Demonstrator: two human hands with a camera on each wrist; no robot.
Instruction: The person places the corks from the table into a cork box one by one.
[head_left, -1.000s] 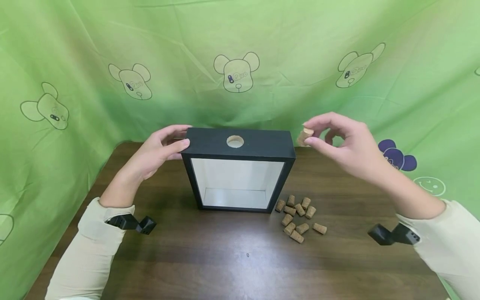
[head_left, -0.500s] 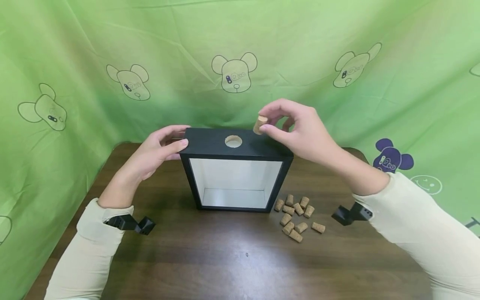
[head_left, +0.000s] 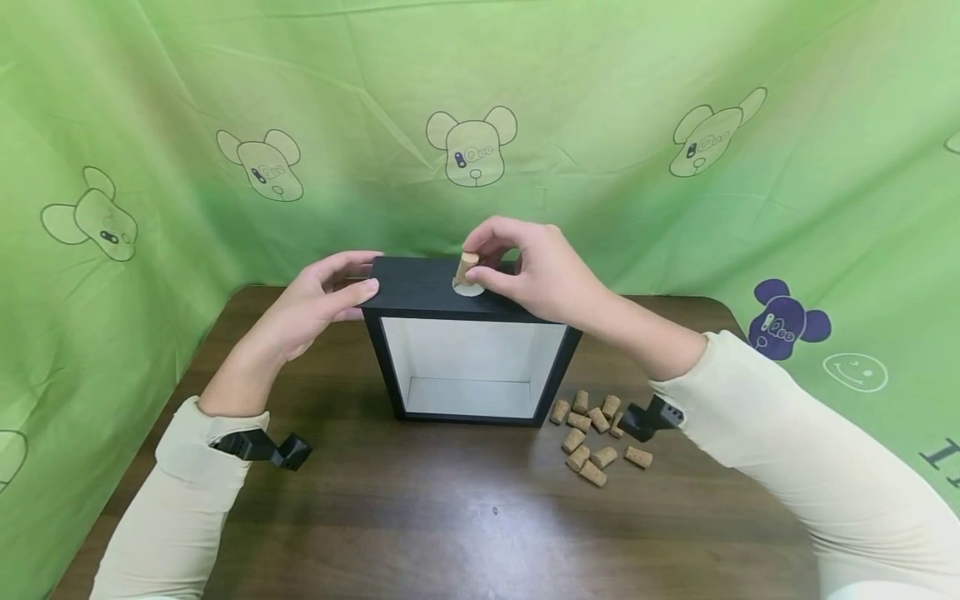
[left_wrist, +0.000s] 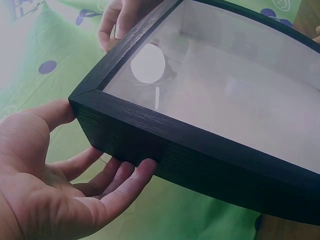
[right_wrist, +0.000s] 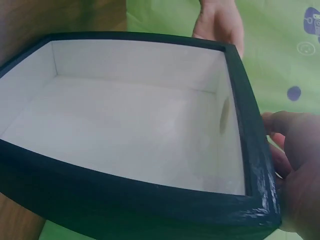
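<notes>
A black box [head_left: 412,283] with a clear front and white inside stands upright, a round hole [head_left: 468,289] in its top. My left hand [head_left: 315,304] grips the box's upper left corner, thumb on the top edge; in the left wrist view the fingers of my left hand [left_wrist: 70,175] lie along the dark side. Between thumb and fingertips my right hand [head_left: 536,267] pinches a cork [head_left: 467,267], held upright over the hole; whether its lower end is inside I cannot tell. In the right wrist view my right hand [right_wrist: 297,165] is beside the top, the cork hidden.
Several loose corks [head_left: 592,474] lie on the brown wooden table [head_left: 390,517] to the right of the box's base, one partly covered by the right wrist's camera [head_left: 651,418]. A green patterned cloth [head_left: 360,167] hangs behind the table and at both sides.
My right hand has carried the cork leftward from beyond the box's right side to the hole in its top. The left hand and the box have stayed in place.
</notes>
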